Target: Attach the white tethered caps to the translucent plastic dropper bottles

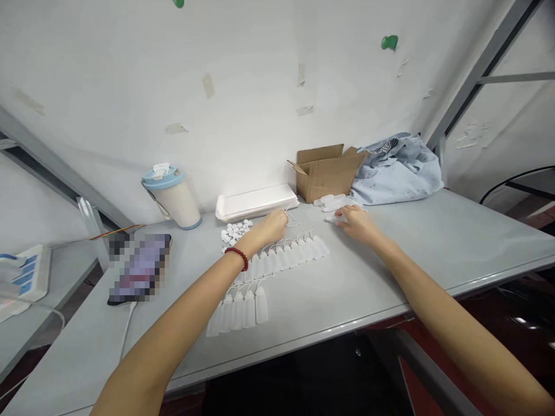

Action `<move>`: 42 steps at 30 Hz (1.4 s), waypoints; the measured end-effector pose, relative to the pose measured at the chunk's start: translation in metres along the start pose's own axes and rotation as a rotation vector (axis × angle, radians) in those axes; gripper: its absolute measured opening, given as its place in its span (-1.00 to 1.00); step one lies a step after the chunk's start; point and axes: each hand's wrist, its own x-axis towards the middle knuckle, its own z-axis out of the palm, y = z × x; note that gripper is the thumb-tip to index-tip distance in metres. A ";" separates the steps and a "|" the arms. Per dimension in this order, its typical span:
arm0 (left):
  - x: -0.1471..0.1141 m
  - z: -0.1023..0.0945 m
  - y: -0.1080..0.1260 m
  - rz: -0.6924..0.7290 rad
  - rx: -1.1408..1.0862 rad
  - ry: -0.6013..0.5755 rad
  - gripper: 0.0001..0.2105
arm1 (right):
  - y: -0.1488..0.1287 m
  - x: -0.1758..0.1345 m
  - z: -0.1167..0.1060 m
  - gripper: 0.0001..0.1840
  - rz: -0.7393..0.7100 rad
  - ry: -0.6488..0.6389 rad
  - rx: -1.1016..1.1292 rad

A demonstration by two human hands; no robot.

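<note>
My left hand [274, 226] is closed in a pinch on a thin white cord [293, 218], whose loose end curls out to the right of the fingers. My right hand [356, 223] pinches a small flat translucent piece [332, 219] just above the table. Behind that hand lies a loose pile of similar translucent pieces [330, 202]. Below my left hand runs a slanted row of flat translucent pieces with white cords [289, 255], partly covered by my forearm. A shorter row of corded pieces [249, 309] lies nearer the front edge. Small white curled bits [233, 232] sit beside my left wrist.
At the back stand a cream tumbler with a blue lid [184, 202], a stack of white sheets [258, 202] and an open cardboard box [332, 176]. A light blue cloth bag [401, 173] fills the back right. A phone [143, 266] with a cable lies left.
</note>
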 end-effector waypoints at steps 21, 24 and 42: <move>-0.167 -0.023 0.084 -0.596 -1.134 0.579 -0.87 | -0.160 -0.083 -0.018 -0.82 -0.314 -0.041 0.804; -0.168 -0.021 0.080 -0.578 -1.151 0.590 -0.89 | -0.162 -0.087 -0.012 -0.82 -0.301 -0.003 0.806; -0.157 -0.014 0.093 -0.549 -1.149 0.599 -0.89 | -0.164 -0.095 -0.008 -0.78 -0.355 0.077 0.750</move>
